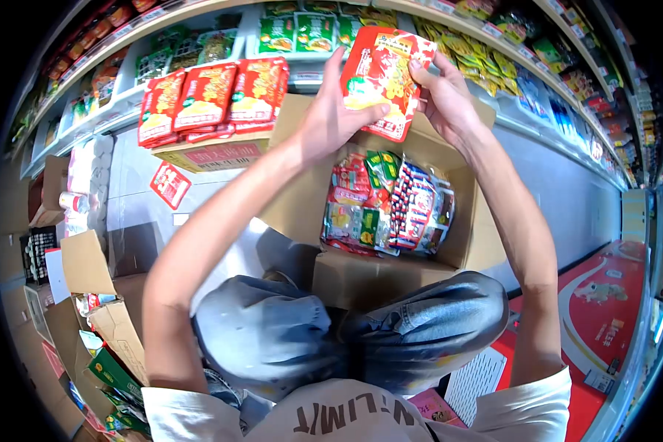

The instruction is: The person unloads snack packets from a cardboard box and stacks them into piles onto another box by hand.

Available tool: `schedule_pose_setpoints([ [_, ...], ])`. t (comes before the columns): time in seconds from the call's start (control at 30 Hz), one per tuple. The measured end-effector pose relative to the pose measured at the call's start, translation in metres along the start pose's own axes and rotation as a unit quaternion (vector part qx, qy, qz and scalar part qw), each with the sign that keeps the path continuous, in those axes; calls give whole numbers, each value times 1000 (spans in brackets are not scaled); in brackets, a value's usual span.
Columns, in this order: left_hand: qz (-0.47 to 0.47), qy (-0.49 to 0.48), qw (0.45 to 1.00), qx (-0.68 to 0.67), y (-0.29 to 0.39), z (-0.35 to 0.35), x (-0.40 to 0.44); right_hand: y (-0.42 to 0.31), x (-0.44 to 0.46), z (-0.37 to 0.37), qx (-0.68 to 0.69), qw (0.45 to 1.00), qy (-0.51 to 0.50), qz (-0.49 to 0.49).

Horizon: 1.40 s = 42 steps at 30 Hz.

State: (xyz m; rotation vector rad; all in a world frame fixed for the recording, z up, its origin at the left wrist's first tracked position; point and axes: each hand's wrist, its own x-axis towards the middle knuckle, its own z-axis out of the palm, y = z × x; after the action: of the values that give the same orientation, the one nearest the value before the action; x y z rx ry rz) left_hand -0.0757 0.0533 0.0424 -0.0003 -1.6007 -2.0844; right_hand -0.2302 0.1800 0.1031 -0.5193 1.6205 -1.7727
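A red packet (pixel 384 82) with yellow print is held up above an open cardboard box (pixel 468 184). My left hand (pixel 339 110) grips its left side, with the thumb across the lower front. On the packet's right edge, my right hand (pixel 443 92) holds on with the thumb in front. Inside the box lie several colourful packets (pixel 361 199), with striped packets (pixel 418 202) at the right. Stacks of similar red packets (pixel 205 96) rest on a closed carton (pixel 221 156) to the left.
Shelves (pixel 317 65) of green and yellow packets curve behind the hands. A single red packet (pixel 171 186) lies on the floor at the left. Open cartons (pixel 121 331) with goods stand at the lower left. A red panel (pixel 604 309) is at the right.
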Motion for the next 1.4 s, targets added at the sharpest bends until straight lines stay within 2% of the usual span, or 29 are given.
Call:
schedule_pose_setpoints([
  [0.03,-61,44,995,-58,10,-3,-5,4,5,4,-12,1000,-17,-2],
  [0.07,-78,50,991,-99,18,-9,-12,7,7,10,-19,999,-29,-8],
  [0.17,-4,73,989,126,8,-49,-33,28,5,39,-4,996,-66,64],
  [0.2,21,97,983,157,-4,-62,-41,27,-1,53,-45,988,-95,110],
  [0.27,22,163,937,308,-18,-83,-60,56,4,59,-141,974,-135,112],
  [0.37,-52,186,950,244,-24,-99,-81,67,14,82,-163,966,-158,122],
  [0.47,-72,274,957,-62,-6,-89,-83,66,48,103,-232,959,-114,113],
  [0.5,-59,294,953,-46,-9,-93,-84,62,58,112,-220,963,-121,102],
  [0.6,-76,378,918,91,9,-90,-88,70,93,135,-223,969,-42,93],
  [0.63,-88,374,922,55,24,-84,-93,73,104,141,-215,970,-41,108],
  [0.73,-20,313,945,90,16,-80,-117,87,128,153,-221,964,-44,143],
  [0.83,-55,279,947,149,18,-77,-126,97,136,164,-270,949,-52,151],
  [0.97,-78,234,949,196,18,-76,-129,113,140,166,-298,946,-51,119],
  [1.07,-73,212,948,227,9,-71,-127,114,143,164,-358,922,-85,122],
  [1.17,-106,155,953,237,10,-61,-120,118,145,160,-445,890,-92,46],
  [1.3,-136,22,957,255,-11,-43,-109,118,147,150,-488,867,-102,1],
  [1.4,-94,-85,952,277,-52,-22,-110,121,151,135,-501,860,-95,-21],
])
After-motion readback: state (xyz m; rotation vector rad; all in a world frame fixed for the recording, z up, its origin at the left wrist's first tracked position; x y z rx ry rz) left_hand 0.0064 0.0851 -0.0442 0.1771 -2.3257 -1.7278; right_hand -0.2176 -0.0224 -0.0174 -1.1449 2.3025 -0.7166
